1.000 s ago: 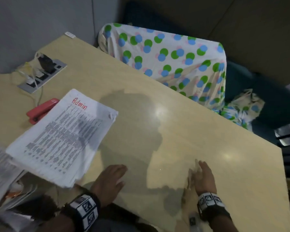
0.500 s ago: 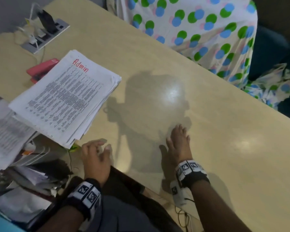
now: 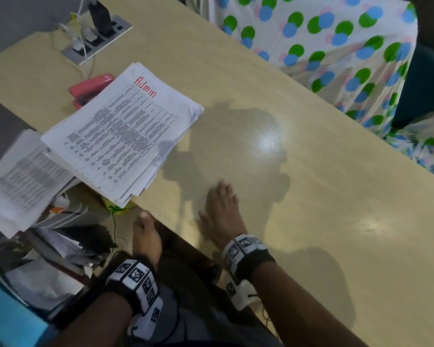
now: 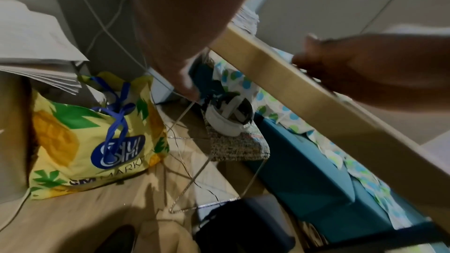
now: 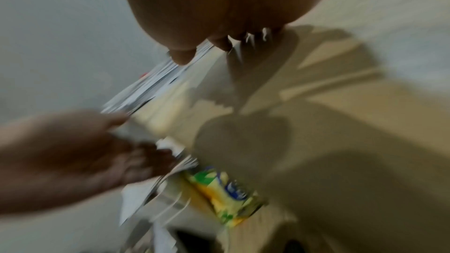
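The right hand (image 3: 221,211) lies palm down on the beige table (image 3: 311,184) near its front edge, fingers straight and close together, thumb out to the side, holding nothing. The left hand (image 3: 147,237) hangs just off that edge, thumb pointing up toward it. The blurred right wrist view shows its fingers loosely bent with nothing in them.

Just beyond the left thumb, a printed paper stack (image 3: 120,131) headed "Admin" in red rests on the table, its near corner overhanging the edge. A red stapler (image 3: 90,87) shows partly from behind the stack's far side, with a power strip (image 3: 98,38) further back. A second paper pile (image 3: 23,179) sits lower to the left, and a yellow shopping bag (image 4: 80,141) stands on the floor beneath.
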`<state>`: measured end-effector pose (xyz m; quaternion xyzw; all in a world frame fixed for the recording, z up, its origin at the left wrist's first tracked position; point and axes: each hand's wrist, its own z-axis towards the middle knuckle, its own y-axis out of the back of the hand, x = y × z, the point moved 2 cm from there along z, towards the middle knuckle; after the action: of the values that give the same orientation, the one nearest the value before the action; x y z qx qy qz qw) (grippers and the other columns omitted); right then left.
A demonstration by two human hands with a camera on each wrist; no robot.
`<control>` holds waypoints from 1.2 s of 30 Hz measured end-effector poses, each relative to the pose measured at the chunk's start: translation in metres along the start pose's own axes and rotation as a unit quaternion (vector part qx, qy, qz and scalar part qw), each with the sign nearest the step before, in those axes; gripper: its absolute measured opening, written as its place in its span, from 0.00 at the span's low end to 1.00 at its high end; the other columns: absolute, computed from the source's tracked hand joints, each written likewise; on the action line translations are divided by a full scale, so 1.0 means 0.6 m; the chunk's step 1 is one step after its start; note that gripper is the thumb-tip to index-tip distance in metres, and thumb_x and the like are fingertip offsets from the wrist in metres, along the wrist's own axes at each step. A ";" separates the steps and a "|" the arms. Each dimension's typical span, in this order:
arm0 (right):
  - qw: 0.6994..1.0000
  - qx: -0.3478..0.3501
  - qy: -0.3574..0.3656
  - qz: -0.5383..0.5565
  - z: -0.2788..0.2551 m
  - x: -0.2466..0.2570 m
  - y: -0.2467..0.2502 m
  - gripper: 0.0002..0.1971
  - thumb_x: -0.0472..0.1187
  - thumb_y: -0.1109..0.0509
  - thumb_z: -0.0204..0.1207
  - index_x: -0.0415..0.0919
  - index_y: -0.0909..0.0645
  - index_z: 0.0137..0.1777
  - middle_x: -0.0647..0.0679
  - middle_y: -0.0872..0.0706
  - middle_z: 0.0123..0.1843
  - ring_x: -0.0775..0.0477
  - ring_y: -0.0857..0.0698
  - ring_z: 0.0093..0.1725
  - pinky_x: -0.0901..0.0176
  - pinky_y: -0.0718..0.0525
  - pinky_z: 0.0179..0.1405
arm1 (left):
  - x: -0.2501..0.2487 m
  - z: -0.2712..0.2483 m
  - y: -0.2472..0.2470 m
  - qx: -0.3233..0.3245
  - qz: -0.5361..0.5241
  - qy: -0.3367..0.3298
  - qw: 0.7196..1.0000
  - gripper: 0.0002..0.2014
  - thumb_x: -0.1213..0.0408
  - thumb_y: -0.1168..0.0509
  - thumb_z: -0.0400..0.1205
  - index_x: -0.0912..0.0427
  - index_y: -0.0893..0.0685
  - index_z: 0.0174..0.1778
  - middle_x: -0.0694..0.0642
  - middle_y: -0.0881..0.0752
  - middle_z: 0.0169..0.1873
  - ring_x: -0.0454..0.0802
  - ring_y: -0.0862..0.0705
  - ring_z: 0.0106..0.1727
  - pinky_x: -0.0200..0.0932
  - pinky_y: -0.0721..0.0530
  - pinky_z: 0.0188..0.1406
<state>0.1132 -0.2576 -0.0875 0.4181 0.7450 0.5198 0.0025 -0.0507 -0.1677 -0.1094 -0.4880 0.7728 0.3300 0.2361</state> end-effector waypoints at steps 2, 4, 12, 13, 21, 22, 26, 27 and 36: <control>0.991 0.081 0.103 0.027 -0.028 0.061 -0.028 0.33 0.49 0.41 0.86 0.34 0.44 0.85 0.35 0.52 0.88 0.37 0.57 0.87 0.38 0.54 0.85 | -0.026 -0.006 0.013 -0.034 0.020 -0.053 0.998 0.28 0.44 0.51 0.82 0.64 0.28 0.67 0.61 0.23 0.61 0.63 0.25 0.66 0.53 0.29 0.63; 0.972 0.110 0.162 0.133 -0.045 0.090 -0.019 0.24 0.43 0.37 0.85 0.34 0.29 0.78 0.37 0.36 0.85 0.41 0.42 0.85 0.45 0.44 0.84 | -0.057 -0.013 0.031 -0.084 0.100 -0.103 0.986 0.22 0.52 0.44 0.82 0.68 0.24 0.61 0.70 0.23 0.61 0.68 0.26 0.65 0.58 0.29 0.63; 0.980 -0.124 -0.154 -0.005 -0.019 -0.138 0.097 0.33 0.52 0.38 0.84 0.36 0.39 0.83 0.35 0.44 0.87 0.36 0.48 0.86 0.38 0.42 0.84 | -0.124 -0.034 -0.003 0.087 0.218 -0.358 0.904 0.09 0.61 0.40 0.83 0.59 0.17 0.46 0.52 0.18 0.45 0.52 0.19 0.49 0.46 0.22 0.50; 0.986 -0.124 -0.093 -0.054 -0.019 -0.136 0.077 0.33 0.53 0.36 0.82 0.32 0.35 0.81 0.30 0.38 0.84 0.32 0.45 0.84 0.30 0.34 0.78 | -0.133 -0.030 -0.016 0.107 0.219 -0.382 0.892 0.09 0.62 0.41 0.84 0.60 0.17 0.49 0.53 0.17 0.46 0.51 0.19 0.49 0.44 0.23 0.49; 0.955 0.154 0.253 0.024 -0.120 0.080 -0.071 0.27 0.47 0.37 0.83 0.37 0.32 0.81 0.36 0.32 0.83 0.35 0.37 0.83 0.37 0.41 0.83 | -0.133 -0.006 -0.073 0.299 0.355 -0.478 0.746 0.11 0.65 0.37 0.79 0.54 0.16 0.55 0.53 0.16 0.52 0.50 0.19 0.52 0.37 0.21 0.55; 0.958 0.133 0.247 0.055 -0.119 0.073 -0.055 0.23 0.45 0.37 0.83 0.41 0.25 0.77 0.38 0.24 0.78 0.37 0.27 0.78 0.40 0.31 0.79 | -0.124 -0.009 -0.071 0.297 0.379 -0.494 0.724 0.10 0.61 0.39 0.78 0.54 0.15 0.53 0.53 0.16 0.49 0.51 0.20 0.50 0.39 0.21 0.52; 0.995 -0.011 0.063 0.080 -0.127 -0.017 0.045 0.16 0.37 0.35 0.82 0.44 0.16 0.68 0.44 0.12 0.64 0.44 0.17 0.63 0.56 0.23 0.66 | -0.100 -0.024 -0.053 0.288 0.466 -0.422 0.723 0.04 0.54 0.35 0.76 0.48 0.17 0.40 0.45 0.18 0.35 0.43 0.21 0.36 0.39 0.25 0.34; 0.996 -0.053 0.032 0.070 -0.130 -0.044 0.067 0.15 0.36 0.34 0.80 0.43 0.15 0.65 0.44 0.11 0.60 0.43 0.16 0.61 0.52 0.20 0.64 | -0.098 -0.027 -0.055 0.305 0.470 -0.411 0.719 0.06 0.51 0.35 0.75 0.48 0.18 0.38 0.45 0.18 0.32 0.42 0.21 0.34 0.39 0.25 0.32; 0.970 -0.128 -0.107 0.177 -0.141 -0.125 0.097 0.12 0.34 0.30 0.79 0.42 0.12 0.60 0.48 0.11 0.54 0.56 0.18 0.50 0.89 0.30 0.45 | -0.059 -0.121 -0.117 0.506 0.676 -0.378 0.380 0.13 0.48 0.40 0.78 0.49 0.15 0.52 0.53 0.13 0.49 0.56 0.15 0.49 0.46 0.21 0.44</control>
<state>0.1609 -0.3637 -0.0357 0.5925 0.5817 0.5555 0.0442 0.0247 -0.2218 -0.0556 0.5811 0.7012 0.0786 0.4056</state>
